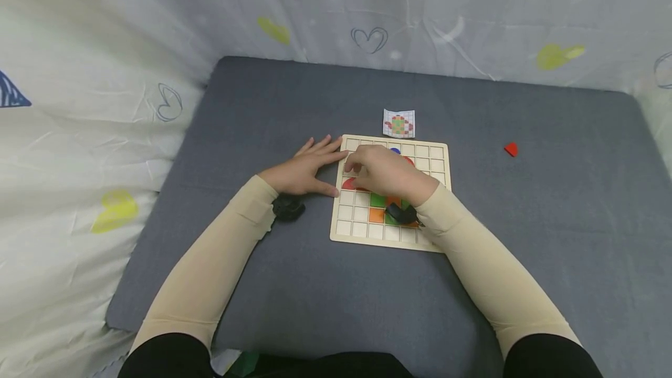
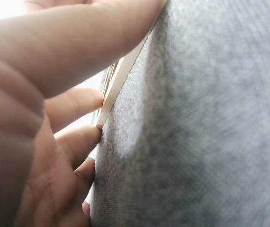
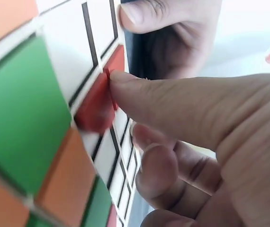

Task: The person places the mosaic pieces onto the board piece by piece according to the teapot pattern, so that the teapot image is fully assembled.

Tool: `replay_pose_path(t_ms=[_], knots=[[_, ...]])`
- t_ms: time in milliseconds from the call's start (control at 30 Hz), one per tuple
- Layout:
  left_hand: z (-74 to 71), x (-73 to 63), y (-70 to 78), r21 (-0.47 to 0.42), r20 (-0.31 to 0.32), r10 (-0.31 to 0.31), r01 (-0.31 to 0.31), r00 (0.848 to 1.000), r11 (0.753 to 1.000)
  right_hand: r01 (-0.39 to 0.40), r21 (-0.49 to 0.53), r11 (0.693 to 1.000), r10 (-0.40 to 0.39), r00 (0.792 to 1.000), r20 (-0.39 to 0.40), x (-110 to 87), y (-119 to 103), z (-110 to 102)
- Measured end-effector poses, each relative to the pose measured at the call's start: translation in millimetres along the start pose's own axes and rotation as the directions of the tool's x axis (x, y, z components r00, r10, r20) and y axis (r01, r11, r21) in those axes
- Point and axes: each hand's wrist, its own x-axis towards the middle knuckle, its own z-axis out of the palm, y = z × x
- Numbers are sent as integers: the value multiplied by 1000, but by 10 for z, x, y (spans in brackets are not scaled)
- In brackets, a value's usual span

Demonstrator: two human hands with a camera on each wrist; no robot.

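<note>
A pale wooden grid board [image 1: 338, 238] lies on the grey table, partly filled with red, green, orange and blue pieces. My left hand [image 1: 301, 172] rests at its left side, fingers spread, with thumb and fingertips touching the edge. In the left wrist view, those fingers [image 2: 76, 106] lie against the thin wooden rim. Over the board, my right hand [image 1: 385, 171] presses its thumb tip on two adjoining red pieces [image 3: 97, 106] near the left edge. Its other fingers [image 3: 158, 165] bend loosely away from the pieces. The right hand and wrist hide much of the board's middle.
A small pattern card [image 1: 399, 124] with a coloured grid lies just beyond the board. One loose red piece [image 1: 511, 149] lies off to the right on the table [image 1: 551, 220]. A printed white curtain [image 1: 325, 10] hangs behind and at the left.
</note>
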Motion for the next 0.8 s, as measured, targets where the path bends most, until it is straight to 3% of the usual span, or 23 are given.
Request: replay_pose_path(t_ms=[267,467,667,800], knots=[[20,10,-14,1,-16,5,-5,1000,1000,-43,-7,999,42,994,-102,-213,163,-147],[18,8,-1,-1,-14,-7,7,1000,1000,-132,34,991,136,978,-157,-408,323,-305],[21,9,14,-9,-24,-8,7,1000,1000,-284,33,958,285,938,-196,-597,513,-447],[25,7,22,-9,-27,-10,10,1000,1000,-344,11,939,336,909,-246,-722,709,-503]])
